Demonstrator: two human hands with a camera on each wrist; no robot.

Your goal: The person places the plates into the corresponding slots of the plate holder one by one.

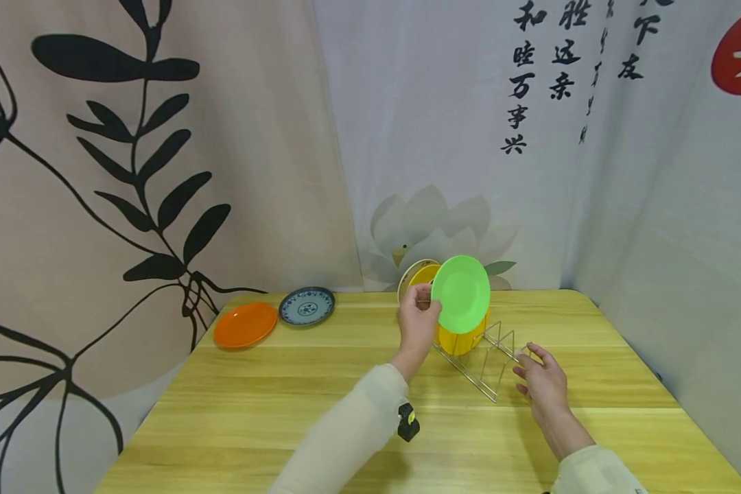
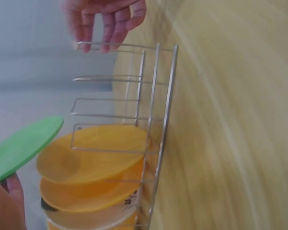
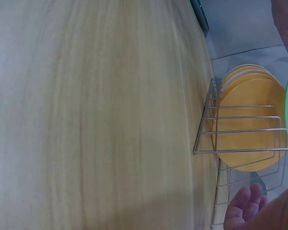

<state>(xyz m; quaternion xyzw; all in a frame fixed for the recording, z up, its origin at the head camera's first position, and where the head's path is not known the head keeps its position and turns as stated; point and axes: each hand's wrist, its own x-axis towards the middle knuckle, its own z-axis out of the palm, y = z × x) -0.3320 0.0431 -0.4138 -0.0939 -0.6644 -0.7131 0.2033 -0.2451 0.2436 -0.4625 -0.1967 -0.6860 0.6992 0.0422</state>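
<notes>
Left sleeve (image 1: pixel 339 436): here it is, long, pale cream, plain cloth running right up to the wrist!
Black wrist unit (image 1: pixel 407 427): small, chunky, angular, right by the left cuff (image 1: pixel 390 384), flashing a bright yellow-green patch (image 1: pixel 411 416).
Right sleeve (image 1: pixel 593 472): pale cream again, with a dark marking low down, cut off by the edge.
Left hand (image 1: pixel 417 326): bare.
Right hand (image 1: pixel 545 384): bare too!

right of centre, the left hand (image 1: pixel 417 328) pinches a green plate (image 1: pixel 461 295) by a wire rack (image 1: pixel 469 377) with yellow plates (image 1: pixel 460 343); the right hand (image 1: pixel 545 385) holds the rack's right end. left of centre lie an orange plate (image 1: pixel 245 325) and a blue-patterned plate (image 1: pixel 307 306).
</notes>
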